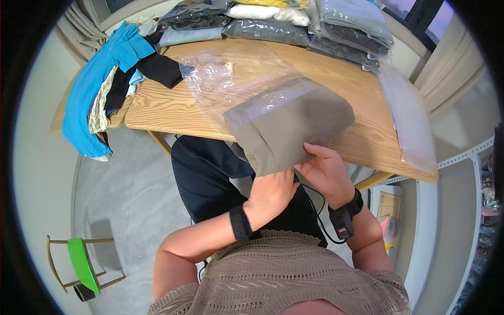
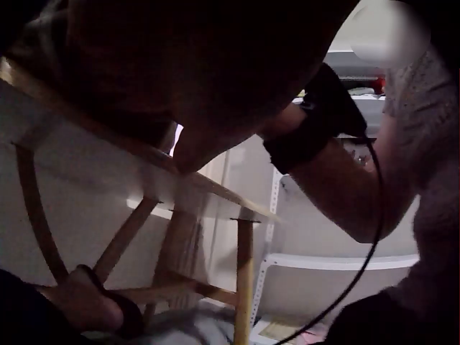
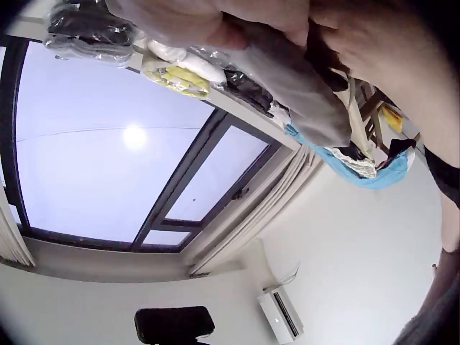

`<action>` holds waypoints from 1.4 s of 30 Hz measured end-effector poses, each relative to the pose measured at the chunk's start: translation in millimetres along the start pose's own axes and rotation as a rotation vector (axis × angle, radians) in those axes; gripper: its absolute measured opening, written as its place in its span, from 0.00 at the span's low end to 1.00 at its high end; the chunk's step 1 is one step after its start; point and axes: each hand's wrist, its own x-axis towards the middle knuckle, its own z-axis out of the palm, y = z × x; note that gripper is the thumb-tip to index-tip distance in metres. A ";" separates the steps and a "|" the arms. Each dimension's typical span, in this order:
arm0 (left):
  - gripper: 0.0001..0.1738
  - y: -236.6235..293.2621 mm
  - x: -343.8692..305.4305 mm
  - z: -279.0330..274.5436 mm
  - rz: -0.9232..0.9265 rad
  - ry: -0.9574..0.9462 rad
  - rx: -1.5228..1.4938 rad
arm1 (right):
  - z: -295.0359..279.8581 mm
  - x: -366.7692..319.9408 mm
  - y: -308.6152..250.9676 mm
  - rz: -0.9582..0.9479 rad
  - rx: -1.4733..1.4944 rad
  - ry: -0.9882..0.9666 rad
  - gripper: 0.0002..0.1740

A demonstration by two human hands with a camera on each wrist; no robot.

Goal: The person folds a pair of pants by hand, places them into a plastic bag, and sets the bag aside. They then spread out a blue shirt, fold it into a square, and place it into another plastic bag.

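A folded grey-brown garment point(image 1: 283, 126) lies at the table's front edge, its near end hanging over toward the person. Its far part is under a clear plastic bag point(image 1: 226, 68) spread flat on the wood. At the garment's near edge, the left hand point(image 1: 272, 195) grips the cloth with curled fingers. Close beside it, the right hand point(image 1: 328, 170) pinches the same edge, thumb on top and fingers partly hidden beneath. In the right wrist view, the garment point(image 3: 295, 86) hangs by the fingers. From the left wrist, its underside is dark.
Bagged folded clothes point(image 1: 268, 31) are stacked along the table's point(image 1: 362, 142) back. A pile of clothes with a blue shirt point(image 1: 86, 94) hangs at the left. Flat clear bags point(image 1: 407, 113) lie at the right end. A green-backed chair point(image 1: 83, 265) stands on the floor, lower left.
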 end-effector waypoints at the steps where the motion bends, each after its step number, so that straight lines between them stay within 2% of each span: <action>1: 0.20 -0.6 5.6 5.5 -0.037 0.043 0.078 | 0.9 -0.1 0.4 -0.012 -0.012 0.020 0.19; 5: 0.21 -11.8 18.4 23.8 -0.142 0.167 0.195 | -4.1 9.1 0.1 0.041 -0.033 -0.003 0.19; 7: 0.22 -17.2 20.6 28.8 -0.140 0.162 0.169 | -14.0 23.7 1.8 0.008 -0.235 -0.091 0.20; 8: 0.23 -19.5 21.2 30.5 -0.134 0.152 0.139 | -17.1 27.9 0.0 0.010 -0.238 -0.097 0.20; 9: 0.23 -20.0 20.9 28.6 -0.138 0.155 0.144 | -10.8 31.0 -2.6 -0.191 -0.660 -0.224 0.19; 10: 0.26 -19.6 19.6 25.5 -0.132 0.047 0.150 | -5.5 35.8 -4.7 -0.401 -1.077 -0.351 0.18; 11: 0.29 -20.2 18.9 22.1 -0.124 -0.060 0.158 | -4.8 46.5 -5.8 -0.406 -1.076 -0.361 0.18; 14: 0.34 -21.3 22.4 15.9 -0.073 0.046 0.292 | 3.1 72.2 -3.9 -0.418 -1.176 -0.351 0.17; 15: 0.38 -19.9 23.1 12.1 -0.105 0.004 0.273 | 14.9 72.2 -4.1 -0.356 -1.227 -0.266 0.16; 16: 0.38 -21.0 22.1 10.7 -0.102 0.009 0.279 | 22.0 72.4 -4.5 -0.292 -1.275 -0.177 0.16; 17: 0.37 -22.1 21.2 9.5 -0.089 0.010 0.301 | 16.7 75.8 -3.3 -0.300 -1.274 -0.180 0.16; 19: 0.37 -22.5 17.0 7.1 -0.068 0.012 0.320 | 5.4 77.2 3.2 -0.422 -1.290 -0.249 0.15; 20: 0.34 -20.9 14.3 5.6 -0.086 -0.007 0.285 | -1.0 72.9 3.3 -0.425 -1.291 -0.246 0.15; 22: 0.32 -16.0 6.8 2.6 -0.098 -0.030 0.243 | 6.7 51.8 3.8 -0.228 -1.061 -0.371 0.18; 23: 0.30 -13.3 1.6 1.2 -0.088 -0.051 0.261 | -9.6 51.4 10.4 -0.625 -1.259 -0.457 0.19; 24: 0.28 -11.0 -3.2 0.0 -0.079 -0.073 0.277 | 3.7 43.9 11.2 -0.621 -1.259 -0.446 0.19; 26: 0.27 -13.7 -11.4 -2.7 -0.088 -0.152 0.199 | 44.6 25.9 13.1 0.154 0.097 0.014 0.19; 27: 0.27 -16.6 -13.1 -3.7 -0.055 -0.135 0.253 | 40.8 23.9 14.4 0.153 0.104 0.024 0.19; 29: 0.25 -16.7 -13.8 -7.0 -0.037 -0.160 0.317 | 29.7 20.7 15.5 0.014 -0.330 -0.239 0.22; 30: 0.25 -15.2 -13.9 -7.1 -0.038 -0.164 0.317 | 24.0 18.9 11.4 0.016 -0.327 -0.239 0.22; 32: 0.20 -10.2 -11.1 -5.9 -0.095 -0.150 0.266 | 13.7 18.6 2.5 -0.041 -1.260 -0.354 0.22; 33: 0.20 -10.5 -7.1 -1.0 -0.102 -0.147 0.271 | 8.9 25.2 9.2 -0.040 -1.261 -0.364 0.22; 35: 0.16 -12.8 0.2 13.3 -0.167 -0.100 0.292 | -0.2 36.9 28.8 0.007 -0.426 -0.122 0.17; 36: 0.16 -12.7 0.7 15.5 -0.175 -0.096 0.293 | 6.0 33.1 30.7 0.012 -0.430 -0.126 0.17; 38: 0.14 -11.7 0.1 18.5 -0.174 0.052 0.225 | 20.8 21.7 30.0 -0.022 -0.411 -0.014 0.18; 39: 0.14 -9.2 -3.4 18.7 -0.177 0.051 0.222 | 13.3 21.8 26.5 -0.019 -0.411 -0.011 0.18; 41: 0.15 -3.2 -11.8 15.3 -0.174 -0.156 0.338 | -7.1 22.1 16.2 -0.277 -1.185 -0.302 0.19; 42: 0.15 -3.2 -11.9 12.9 -0.172 -0.161 0.338 | -5.5 24.4 14.2 -0.276 -1.181 -0.299 0.19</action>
